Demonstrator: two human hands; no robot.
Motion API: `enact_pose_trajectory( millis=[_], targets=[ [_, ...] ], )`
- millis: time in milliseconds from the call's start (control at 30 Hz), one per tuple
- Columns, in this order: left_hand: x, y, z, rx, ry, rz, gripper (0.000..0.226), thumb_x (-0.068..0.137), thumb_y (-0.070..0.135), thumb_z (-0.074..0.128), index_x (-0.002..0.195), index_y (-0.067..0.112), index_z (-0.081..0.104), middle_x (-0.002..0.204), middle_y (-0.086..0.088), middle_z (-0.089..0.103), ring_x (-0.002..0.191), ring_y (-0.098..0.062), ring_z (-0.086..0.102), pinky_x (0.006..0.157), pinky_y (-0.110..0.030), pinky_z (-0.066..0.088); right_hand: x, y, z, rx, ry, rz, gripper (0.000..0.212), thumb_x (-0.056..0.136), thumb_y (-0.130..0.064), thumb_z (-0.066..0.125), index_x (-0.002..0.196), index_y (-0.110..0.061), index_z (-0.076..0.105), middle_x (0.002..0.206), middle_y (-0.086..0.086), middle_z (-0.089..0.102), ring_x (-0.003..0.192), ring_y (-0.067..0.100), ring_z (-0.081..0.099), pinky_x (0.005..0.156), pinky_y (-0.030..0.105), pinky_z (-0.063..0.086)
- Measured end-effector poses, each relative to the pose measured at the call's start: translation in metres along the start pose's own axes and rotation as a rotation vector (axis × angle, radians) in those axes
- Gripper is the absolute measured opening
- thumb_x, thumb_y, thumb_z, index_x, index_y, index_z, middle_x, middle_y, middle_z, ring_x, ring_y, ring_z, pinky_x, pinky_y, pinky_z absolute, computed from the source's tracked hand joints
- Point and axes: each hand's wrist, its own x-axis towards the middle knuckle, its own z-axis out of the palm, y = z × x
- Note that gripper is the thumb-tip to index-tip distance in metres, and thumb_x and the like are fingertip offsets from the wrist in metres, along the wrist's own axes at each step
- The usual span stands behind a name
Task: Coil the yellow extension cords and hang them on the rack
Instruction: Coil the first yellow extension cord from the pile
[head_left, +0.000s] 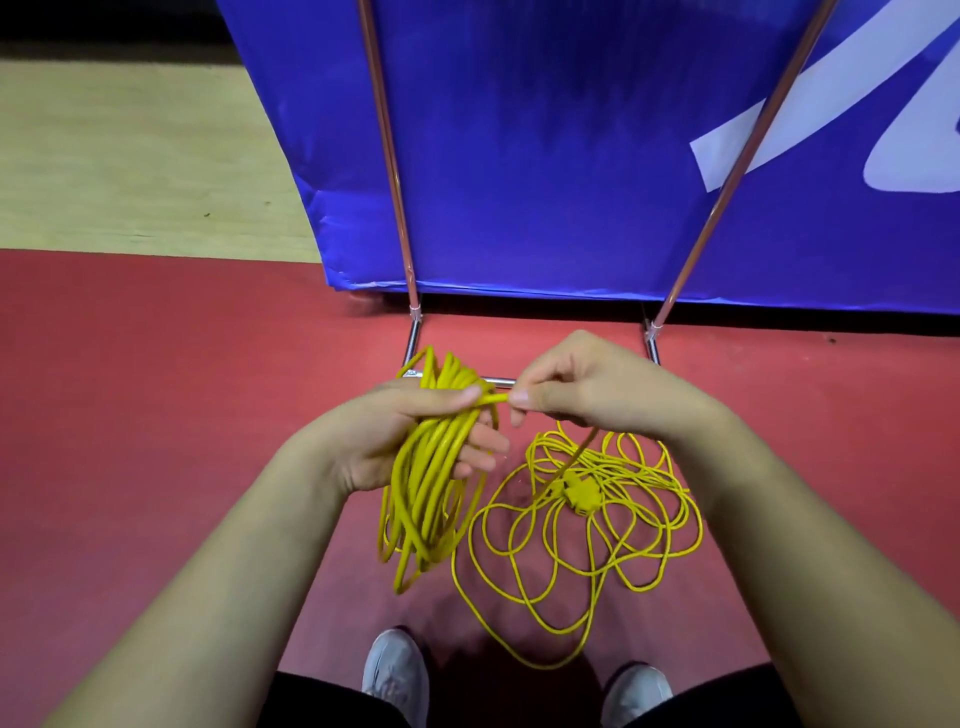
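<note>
The left hand (415, 431) grips a thick coil (426, 493) of smooth, round yellow cord, with the thumb pressed across the top and the fingers curled round the bundle. Its long loops hang below the palm. The right hand (587, 387) pinches a single strand between thumb and forefinger, just beside the left thumb. From there the strand drops toward a blocky yellow plug (579, 491). Around the plug, loose cord (597, 561) sprawls in thin overlapping loops on the matte red floor (156, 415). The rack (387, 140), made of shiny metal tubes, stands just beyond the hands, with a glossy blue banner (545, 156) close behind it. Bare floor spreads wide to the left and right. Grey shoes (397, 670) stand near the nearest loops.
</note>
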Motion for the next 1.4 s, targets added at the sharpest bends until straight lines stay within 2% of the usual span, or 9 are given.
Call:
enact_pose_trajectory(
  millis=[133,300,400,567,767,867,967,1100,1400],
  targets=[
    [0.003,0.005,-0.003,-0.097,-0.12,0.084,0.031,0.065,0.025,0.084,0.083,0.007,0.065,0.054,0.001,0.048,0.042,-0.012,0.048,0.047,-0.024,0.044,0.013,0.01,0.013,-0.015,0.114,-0.037,0.025,0.095,-0.023,0.06,0.076,-0.009,0.07,0.048,-0.012,0.042,0.048,0.002,0.033,0.049,0.019,0.027],
    [0.004,0.013,-0.01,-0.21,-0.103,0.221,0.035,0.063,0.033,0.087,0.078,0.01,0.064,0.047,0.009,0.041,0.039,-0.006,0.042,0.045,-0.022,0.042,0.007,0.09,0.015,-0.143,-0.013,0.145,0.023,0.094,-0.029,0.061,0.081,-0.011,0.064,0.067,-0.008,0.049,0.064,0.004,0.042,0.063,0.032,0.036],
    [0.003,0.013,-0.01,-0.092,-0.015,0.189,0.034,0.071,0.034,0.081,0.082,0.009,0.061,0.052,0.003,0.042,0.043,-0.012,0.044,0.047,-0.023,0.042,0.003,0.11,0.01,0.108,0.182,0.203,0.014,0.095,-0.017,0.06,0.087,-0.008,0.067,0.07,0.004,0.06,0.068,0.012,0.058,0.072,0.034,0.048],
    [0.004,0.007,-0.008,0.088,0.03,0.005,0.033,0.077,0.031,0.072,0.091,0.006,0.055,0.059,-0.001,0.046,0.048,-0.015,0.047,0.047,-0.025,0.044,0.015,0.095,0.005,0.332,0.433,0.158,0.016,0.096,-0.016,0.057,0.098,-0.009,0.071,0.056,-0.003,0.035,0.051,0.012,0.029,0.052,0.027,0.026],
    [-0.004,0.005,-0.028,-0.136,-0.214,0.068,0.056,0.063,0.03,0.088,0.103,0.002,0.063,0.073,-0.003,0.05,0.06,-0.018,0.054,0.06,-0.03,0.049,0.02,0.06,-0.003,0.039,0.37,-0.012,0.018,0.096,-0.009,0.056,0.094,-0.009,0.074,0.051,-0.014,0.05,0.051,0.004,0.042,0.055,0.021,0.034],
    [-0.005,0.006,-0.031,-0.268,-0.418,0.127,0.069,0.074,0.04,0.079,0.12,-0.003,0.052,0.087,-0.006,0.058,0.073,-0.02,0.059,0.073,-0.033,0.05,0.019,0.061,-0.013,-0.183,0.389,-0.025,0.018,0.094,-0.007,0.058,0.096,-0.013,0.075,0.084,-0.01,0.073,0.082,0.01,0.065,0.074,0.03,0.048],
    [-0.006,0.009,-0.023,-0.183,-0.24,0.089,0.078,0.06,0.054,0.083,0.109,-0.002,0.063,0.088,-0.01,0.068,0.07,-0.022,0.064,0.067,-0.033,0.054,0.013,0.068,-0.016,-0.247,0.359,0.0,0.018,0.094,-0.009,0.058,0.099,-0.014,0.075,0.094,-0.002,0.073,0.093,0.013,0.065,0.083,0.03,0.048],
    [-0.002,0.003,-0.01,-0.028,-0.022,0.025,0.043,0.07,0.027,0.078,0.1,-0.001,0.066,0.082,-0.01,0.069,0.061,-0.02,0.063,0.057,-0.028,0.053,0.017,0.048,0.001,-0.255,0.293,-0.12,0.017,0.092,-0.01,0.06,0.103,-0.01,0.074,0.076,-0.016,0.057,0.076,-0.005,0.055,0.069,0.009,0.035],
    [0.005,0.001,0.0,-0.091,0.03,0.08,0.024,0.085,0.028,0.057,0.094,0.006,0.062,0.059,0.004,0.044,0.045,-0.009,0.042,0.049,-0.023,0.041,0.032,0.045,0.015,-0.212,0.289,-0.159,0.014,0.091,-0.018,0.061,0.097,-0.012,0.071,0.086,-0.005,0.063,0.082,0.006,0.057,0.073,0.019,0.042]
  ],
)
